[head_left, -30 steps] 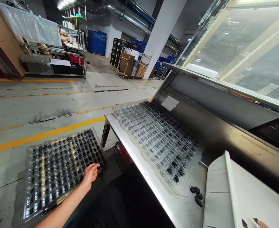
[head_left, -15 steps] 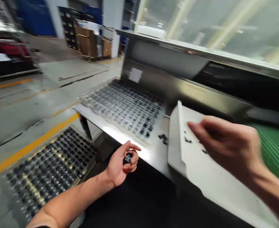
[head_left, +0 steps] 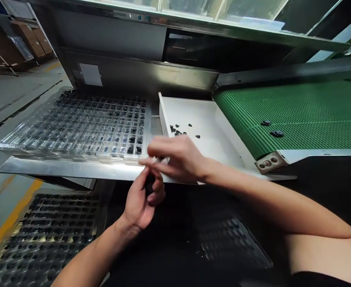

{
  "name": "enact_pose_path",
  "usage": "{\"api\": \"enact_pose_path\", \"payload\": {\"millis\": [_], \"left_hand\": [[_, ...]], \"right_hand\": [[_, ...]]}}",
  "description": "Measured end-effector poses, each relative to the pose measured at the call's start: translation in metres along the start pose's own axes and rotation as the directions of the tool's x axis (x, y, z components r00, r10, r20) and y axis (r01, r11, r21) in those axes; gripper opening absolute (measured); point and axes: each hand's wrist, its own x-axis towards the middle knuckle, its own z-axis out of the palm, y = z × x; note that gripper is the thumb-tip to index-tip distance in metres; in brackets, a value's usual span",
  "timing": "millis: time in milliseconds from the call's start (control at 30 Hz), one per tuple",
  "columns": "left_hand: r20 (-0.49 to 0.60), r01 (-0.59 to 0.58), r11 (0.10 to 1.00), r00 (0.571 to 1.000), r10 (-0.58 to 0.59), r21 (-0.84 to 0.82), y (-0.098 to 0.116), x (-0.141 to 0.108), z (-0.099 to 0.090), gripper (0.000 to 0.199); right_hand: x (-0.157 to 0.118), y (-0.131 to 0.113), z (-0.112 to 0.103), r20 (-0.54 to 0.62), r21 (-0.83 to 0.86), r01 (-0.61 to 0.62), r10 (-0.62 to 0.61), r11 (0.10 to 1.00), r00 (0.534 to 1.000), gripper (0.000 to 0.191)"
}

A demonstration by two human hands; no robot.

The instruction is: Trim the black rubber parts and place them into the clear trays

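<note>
My left hand (head_left: 142, 197), palm up with curled fingers, holds a small black part (head_left: 149, 183) that its fingers partly cover. Right above it, my right hand (head_left: 178, 155) reaches across in front of the white tray (head_left: 223, 119). Its fingertips, smeared by motion, meet or nearly meet the left thumb and forefinger; whether anything is between them cannot be made out. To the left of both hands lies a clear plastic tray (head_left: 82, 123) with many small cells, several holding black parts.
Small black pieces (head_left: 177, 129) lie in the white tray. On the right, a green conveyor belt (head_left: 307, 115) carries two dark parts (head_left: 277, 133). Below the steel table edge (head_left: 58, 167), another celled tray (head_left: 46, 231) of dark parts sits low on the left.
The view has swung right, bringing the green belt into sight. My right hand has come from over the white tray to my left hand, which still holds the black part.
</note>
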Motion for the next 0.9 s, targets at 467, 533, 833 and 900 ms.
{"api": "enact_pose_path", "payload": {"millis": [467,533,833,900], "left_hand": [[-0.138,0.056,0.998,0.989,-0.057,-0.009,-0.013,-0.006,-0.088,0.056],[-0.157,0.075,0.997,0.985,-0.076,-0.011,-0.014,-0.003,-0.094,0.053],[-0.177,0.076,0.997,0.981,-0.074,0.002,-0.013,0.001,-0.100,0.049],[-0.178,0.075,0.997,0.981,-0.074,0.003,-0.013,-0.001,-0.100,0.049]], "right_hand": [[-0.040,0.207,0.008,0.137,-0.201,-0.836,0.859,0.511,0.493,0.075],[-0.040,0.215,0.019,0.184,-0.222,-0.800,0.830,0.557,0.526,0.069],[-0.037,0.229,0.034,0.235,-0.259,-0.642,0.692,0.721,0.682,0.039],[-0.036,0.226,0.034,0.218,-0.269,-0.641,0.693,0.719,0.687,0.039]]}}
